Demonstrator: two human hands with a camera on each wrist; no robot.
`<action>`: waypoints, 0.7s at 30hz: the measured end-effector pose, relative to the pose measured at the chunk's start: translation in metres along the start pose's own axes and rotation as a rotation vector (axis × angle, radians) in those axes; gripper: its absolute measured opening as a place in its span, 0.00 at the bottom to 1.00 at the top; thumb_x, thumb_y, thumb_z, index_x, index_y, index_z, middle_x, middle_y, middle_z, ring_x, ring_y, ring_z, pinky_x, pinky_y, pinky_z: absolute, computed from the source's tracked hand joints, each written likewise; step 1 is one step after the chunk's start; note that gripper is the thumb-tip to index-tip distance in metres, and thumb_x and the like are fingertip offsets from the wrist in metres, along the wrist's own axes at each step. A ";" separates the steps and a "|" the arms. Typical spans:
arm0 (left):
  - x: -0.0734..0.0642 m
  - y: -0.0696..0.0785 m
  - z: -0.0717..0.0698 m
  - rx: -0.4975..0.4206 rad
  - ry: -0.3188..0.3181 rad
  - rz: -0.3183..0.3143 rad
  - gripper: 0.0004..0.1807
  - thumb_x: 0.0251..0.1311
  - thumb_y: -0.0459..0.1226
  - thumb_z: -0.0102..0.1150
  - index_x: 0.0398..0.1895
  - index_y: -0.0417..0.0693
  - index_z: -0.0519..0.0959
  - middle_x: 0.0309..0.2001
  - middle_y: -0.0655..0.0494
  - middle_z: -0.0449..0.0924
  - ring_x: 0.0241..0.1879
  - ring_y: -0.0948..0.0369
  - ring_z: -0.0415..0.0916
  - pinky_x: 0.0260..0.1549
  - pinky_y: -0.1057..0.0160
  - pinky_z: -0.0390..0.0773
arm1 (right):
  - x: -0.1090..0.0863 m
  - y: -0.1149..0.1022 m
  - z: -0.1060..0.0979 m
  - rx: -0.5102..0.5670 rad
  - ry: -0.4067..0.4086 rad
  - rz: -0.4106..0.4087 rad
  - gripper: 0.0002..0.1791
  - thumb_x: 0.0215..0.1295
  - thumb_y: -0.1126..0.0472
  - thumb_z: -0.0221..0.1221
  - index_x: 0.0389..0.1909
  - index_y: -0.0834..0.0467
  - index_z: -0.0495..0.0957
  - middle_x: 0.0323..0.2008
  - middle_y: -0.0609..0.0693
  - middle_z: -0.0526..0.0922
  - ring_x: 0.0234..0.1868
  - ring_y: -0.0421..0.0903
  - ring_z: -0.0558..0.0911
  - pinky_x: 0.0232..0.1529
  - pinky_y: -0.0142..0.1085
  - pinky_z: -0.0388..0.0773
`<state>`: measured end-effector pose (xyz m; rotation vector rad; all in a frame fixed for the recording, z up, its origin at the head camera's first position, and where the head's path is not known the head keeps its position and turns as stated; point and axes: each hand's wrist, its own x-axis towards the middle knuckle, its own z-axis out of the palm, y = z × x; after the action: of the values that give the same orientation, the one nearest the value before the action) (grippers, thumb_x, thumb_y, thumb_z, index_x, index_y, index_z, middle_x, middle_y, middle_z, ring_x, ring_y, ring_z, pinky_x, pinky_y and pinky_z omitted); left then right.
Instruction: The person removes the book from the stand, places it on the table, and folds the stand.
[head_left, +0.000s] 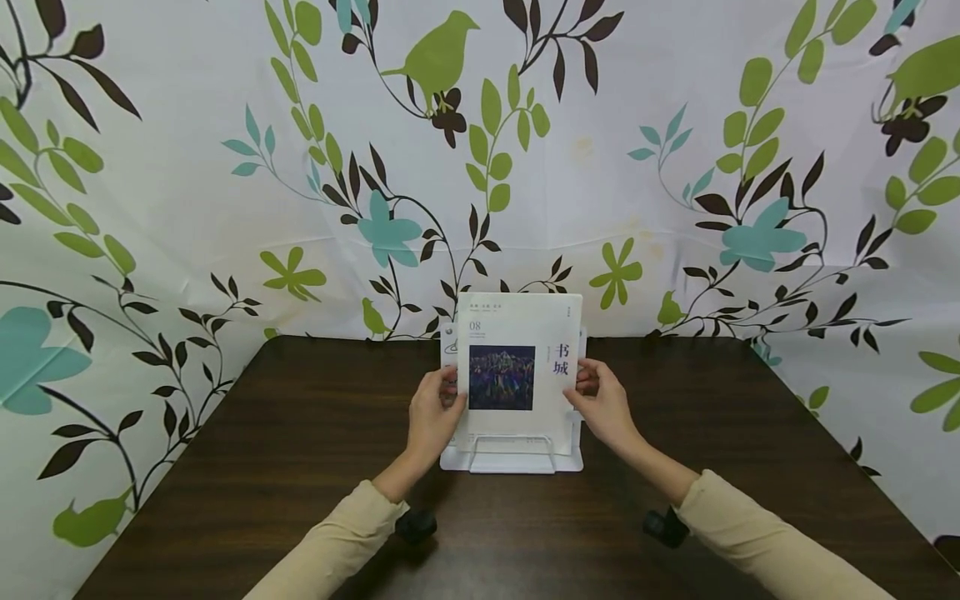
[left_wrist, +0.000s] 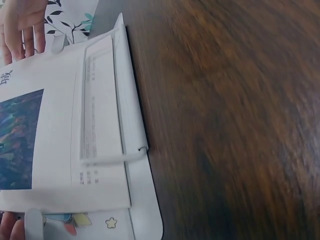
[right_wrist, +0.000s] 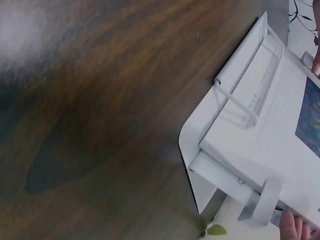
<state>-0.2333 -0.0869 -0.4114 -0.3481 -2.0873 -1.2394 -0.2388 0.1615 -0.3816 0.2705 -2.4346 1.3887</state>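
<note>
Over a dark brown wood-grain table reach cream sleeves. A white stand with a wire front rest holds a white paper book upright; left hand and right hand pinch its opposite side edges. Behind hangs white leaf-and-bird-printed cloth.

The closed book has a white cover with a dark, many-coloured picture near nine o'clock, "08" near ten and large dark characters near two. It stands cover outward on the white stand, its foot behind the wire bar at six o'clock, a tab at each side. The left hand grips near nine o'clock, the right hand near three.
</note>
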 end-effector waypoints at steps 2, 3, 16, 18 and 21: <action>0.000 0.000 0.002 -0.001 0.016 0.001 0.18 0.42 0.23 0.61 0.42 0.33 0.75 0.34 0.47 0.75 0.29 0.57 0.76 0.25 0.64 0.78 | 0.001 0.000 0.001 -0.006 0.018 0.005 0.25 0.50 0.74 0.61 0.51 0.71 0.67 0.38 0.62 0.73 0.38 0.54 0.76 0.34 0.29 0.75; 0.000 -0.001 0.002 0.006 0.018 -0.007 0.18 0.43 0.23 0.61 0.42 0.34 0.76 0.34 0.47 0.75 0.29 0.57 0.76 0.25 0.64 0.78 | 0.001 0.001 0.001 -0.015 0.023 0.007 0.24 0.50 0.74 0.61 0.50 0.71 0.67 0.38 0.62 0.74 0.38 0.54 0.76 0.34 0.28 0.74; 0.005 0.007 0.002 0.082 -0.053 -0.150 0.18 0.45 0.26 0.62 0.43 0.35 0.72 0.36 0.46 0.73 0.31 0.56 0.75 0.29 0.62 0.78 | 0.008 -0.001 0.000 -0.033 -0.003 0.035 0.17 0.52 0.74 0.59 0.44 0.69 0.69 0.33 0.59 0.73 0.34 0.49 0.73 0.31 0.25 0.70; 0.004 0.007 0.002 0.096 -0.085 -0.143 0.20 0.45 0.27 0.63 0.43 0.35 0.71 0.37 0.46 0.71 0.32 0.56 0.74 0.29 0.62 0.78 | 0.007 0.000 -0.001 -0.040 -0.014 -0.014 0.17 0.51 0.76 0.58 0.43 0.69 0.68 0.33 0.59 0.72 0.33 0.49 0.73 0.30 0.25 0.70; 0.003 0.007 0.001 0.111 -0.122 -0.125 0.23 0.43 0.27 0.65 0.45 0.35 0.69 0.38 0.46 0.69 0.33 0.56 0.73 0.30 0.63 0.77 | 0.006 0.002 -0.001 -0.053 -0.028 -0.107 0.18 0.50 0.78 0.58 0.42 0.70 0.66 0.33 0.59 0.71 0.33 0.49 0.73 0.29 0.26 0.72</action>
<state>-0.2320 -0.0831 -0.4050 -0.2526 -2.3019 -1.1936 -0.2449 0.1631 -0.3803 0.4040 -2.4362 1.2817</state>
